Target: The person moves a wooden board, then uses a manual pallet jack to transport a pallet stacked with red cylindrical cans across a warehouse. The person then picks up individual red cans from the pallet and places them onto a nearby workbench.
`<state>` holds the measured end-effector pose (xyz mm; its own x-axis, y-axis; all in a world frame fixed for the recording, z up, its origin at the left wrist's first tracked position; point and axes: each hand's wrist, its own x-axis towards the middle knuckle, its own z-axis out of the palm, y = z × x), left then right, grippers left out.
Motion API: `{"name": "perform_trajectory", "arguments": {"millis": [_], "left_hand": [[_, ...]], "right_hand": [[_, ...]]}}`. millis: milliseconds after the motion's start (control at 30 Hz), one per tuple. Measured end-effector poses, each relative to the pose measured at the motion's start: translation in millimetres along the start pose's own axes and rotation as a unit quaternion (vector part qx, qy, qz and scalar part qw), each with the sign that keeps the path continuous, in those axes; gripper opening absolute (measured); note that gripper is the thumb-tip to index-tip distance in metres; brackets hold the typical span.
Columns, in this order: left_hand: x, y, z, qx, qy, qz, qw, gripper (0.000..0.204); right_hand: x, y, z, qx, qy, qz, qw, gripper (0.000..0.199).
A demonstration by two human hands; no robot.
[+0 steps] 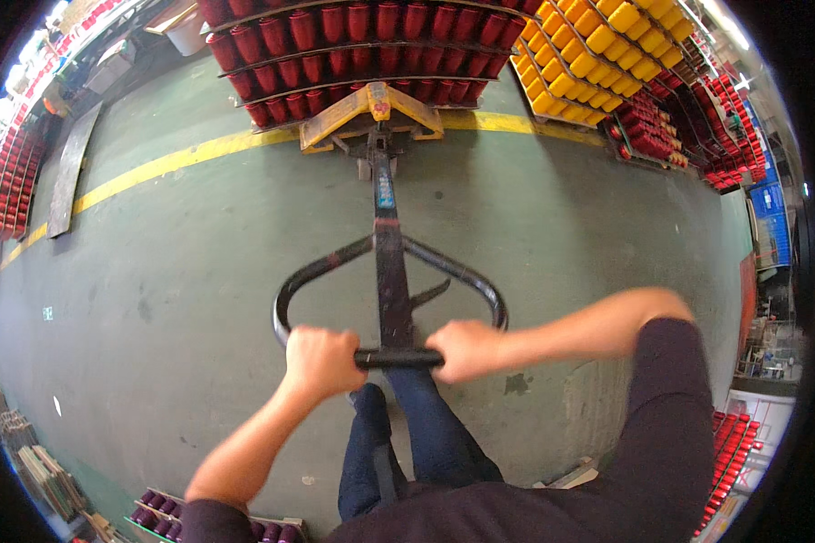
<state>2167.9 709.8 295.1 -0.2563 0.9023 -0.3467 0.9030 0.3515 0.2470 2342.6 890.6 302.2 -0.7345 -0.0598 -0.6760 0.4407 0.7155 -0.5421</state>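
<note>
My left hand (321, 362) and my right hand (467, 350) are both closed around the ends of the black lower bar of a pallet jack handle (396, 358). Its loop and central shaft rise away from me to the yellow pallet jack body (340, 125). A small black lever (431, 293) sticks out of the shaft inside the loop, near my right hand. Directly beyond the jack body stands a tall stack of red cylindrical pieces (362, 61), layered on thin boards. The jack's forks are hidden.
Another layered stack, of yellow cylinders (598, 56), stands at the far right beside more red stacks (647, 131). A yellow line (186, 157) crosses the green floor (190, 271). At left lie a long board (74, 172) and red stacks (11, 185). Dark purple pieces (158, 514) sit behind me.
</note>
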Motion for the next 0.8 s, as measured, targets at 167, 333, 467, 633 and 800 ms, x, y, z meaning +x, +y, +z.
{"name": "perform_trajectory", "arguments": {"millis": [167, 333, 467, 633, 800], "left_hand": [[-47, -10, 171, -0.01, 0.058, 0.044, 0.997, 0.025], [-48, -25, 358, 0.009, -0.07, 0.008, 0.997, 0.026], [-40, -17, 348, -0.014, -0.2, -0.054, 0.978, 0.025], [-60, -2, 313, 0.013, -0.089, -0.067, 0.994, 0.021], [-60, 19, 198, 0.047, 0.008, -0.054, 0.997, 0.021]], "right_hand": [[44, 37, 144, -0.013, 0.015, 0.02, 1.0, 0.033], [126, 103, 305, -0.033, 0.038, 0.064, 0.997, 0.027], [138, 116, 346, -0.026, 0.045, 0.082, 0.995, 0.022], [107, 79, 318, -0.081, 0.153, 0.117, 0.978, 0.021], [33, 30, 229, -0.115, 0.278, 0.104, 0.948, 0.019]]}}
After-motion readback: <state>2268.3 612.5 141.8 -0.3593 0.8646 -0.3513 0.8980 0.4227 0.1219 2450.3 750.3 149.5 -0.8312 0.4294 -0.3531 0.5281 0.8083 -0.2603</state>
